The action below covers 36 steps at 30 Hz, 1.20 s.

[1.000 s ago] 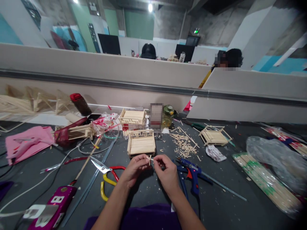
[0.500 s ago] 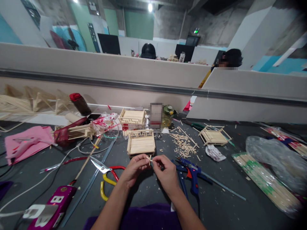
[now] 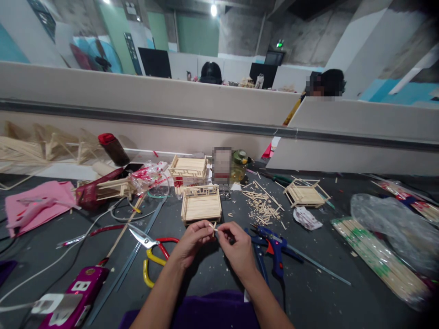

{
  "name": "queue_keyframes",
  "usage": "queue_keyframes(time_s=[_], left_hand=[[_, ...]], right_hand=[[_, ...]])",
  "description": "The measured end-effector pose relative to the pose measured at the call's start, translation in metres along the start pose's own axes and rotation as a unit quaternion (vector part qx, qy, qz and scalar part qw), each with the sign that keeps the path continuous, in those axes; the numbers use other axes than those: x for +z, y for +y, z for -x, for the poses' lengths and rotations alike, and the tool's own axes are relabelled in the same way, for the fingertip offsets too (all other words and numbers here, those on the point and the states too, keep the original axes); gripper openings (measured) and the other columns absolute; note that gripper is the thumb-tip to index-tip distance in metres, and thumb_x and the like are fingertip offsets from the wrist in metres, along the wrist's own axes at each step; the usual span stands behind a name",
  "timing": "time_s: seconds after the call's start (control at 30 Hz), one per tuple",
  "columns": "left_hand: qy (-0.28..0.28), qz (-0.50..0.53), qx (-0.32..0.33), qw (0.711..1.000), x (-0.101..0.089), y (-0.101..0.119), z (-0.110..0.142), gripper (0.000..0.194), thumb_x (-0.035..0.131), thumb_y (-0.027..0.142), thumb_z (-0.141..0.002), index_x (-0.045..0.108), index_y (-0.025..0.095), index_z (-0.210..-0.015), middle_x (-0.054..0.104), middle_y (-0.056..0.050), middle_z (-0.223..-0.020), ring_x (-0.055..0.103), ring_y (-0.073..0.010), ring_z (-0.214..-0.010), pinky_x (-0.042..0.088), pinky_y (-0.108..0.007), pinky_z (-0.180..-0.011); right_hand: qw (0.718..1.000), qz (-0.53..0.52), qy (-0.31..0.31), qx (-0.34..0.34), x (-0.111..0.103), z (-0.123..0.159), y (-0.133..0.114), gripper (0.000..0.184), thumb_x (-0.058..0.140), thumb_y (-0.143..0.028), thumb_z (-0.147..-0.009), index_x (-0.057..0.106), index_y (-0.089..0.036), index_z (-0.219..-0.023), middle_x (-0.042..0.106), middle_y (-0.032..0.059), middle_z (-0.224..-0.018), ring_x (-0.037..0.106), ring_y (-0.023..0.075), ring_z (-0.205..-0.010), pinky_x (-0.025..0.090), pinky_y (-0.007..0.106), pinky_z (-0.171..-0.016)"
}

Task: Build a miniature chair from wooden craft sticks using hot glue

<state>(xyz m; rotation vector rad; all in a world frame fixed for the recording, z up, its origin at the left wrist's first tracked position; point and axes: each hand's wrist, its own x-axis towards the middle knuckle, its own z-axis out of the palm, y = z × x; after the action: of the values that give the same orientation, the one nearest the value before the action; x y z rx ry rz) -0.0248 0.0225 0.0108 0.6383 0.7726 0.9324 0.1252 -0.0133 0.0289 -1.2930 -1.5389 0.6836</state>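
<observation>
Between my fingertips are short wooden sticks [image 3: 214, 227] that cross each other. My left hand [image 3: 195, 241] pinches them from the left, thumb against fingers. From the other side my right hand [image 3: 236, 244] pinches a stick end, its fingers curled. Just beyond my hands stands a small wooden stick model [image 3: 202, 206] with a slatted floor and low railings. A second railed stick model [image 3: 189, 165] is behind it. Right of my right hand lies a blue glue gun [image 3: 275, 249]; left of my left hand are scissors [image 3: 154, 246] with red and yellow handles.
A pile of cut stick pieces [image 3: 262, 205] lies at centre right, near another stick frame [image 3: 305, 193]. Bagged sticks [image 3: 377, 256] are at far right. A purple power strip [image 3: 77, 292], cables and a pink glue gun [image 3: 34, 208] occupy the left. A low partition [image 3: 154, 98] backs the desk.
My hands and the crossed sticks stay almost still. The whole view shifts very slightly.
</observation>
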Motion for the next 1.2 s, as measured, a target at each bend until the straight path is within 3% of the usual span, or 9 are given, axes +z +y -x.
queue_keyframes(time_s=[1.2], left_hand=[[-0.001, -0.005, 0.003, 1.0, -0.0002, -0.0008, 0.001, 0.019, 0.082, 0.023, -0.067, 0.067, 0.014, -0.073, 0.06, 0.0, -0.067, 0.054, -0.0085, -0.062, 0.042, -0.02, -0.065]], right_hand=[[0.999, -0.01, 0.012, 0.028, 0.0032, 0.0039, 0.0033, 0.013, 0.055, -0.021, -0.086, 0.068, -0.018, -0.083, 0.065, 0.0013, -0.074, 0.058, 0.013, -0.062, 0.045, 0.022, -0.058]])
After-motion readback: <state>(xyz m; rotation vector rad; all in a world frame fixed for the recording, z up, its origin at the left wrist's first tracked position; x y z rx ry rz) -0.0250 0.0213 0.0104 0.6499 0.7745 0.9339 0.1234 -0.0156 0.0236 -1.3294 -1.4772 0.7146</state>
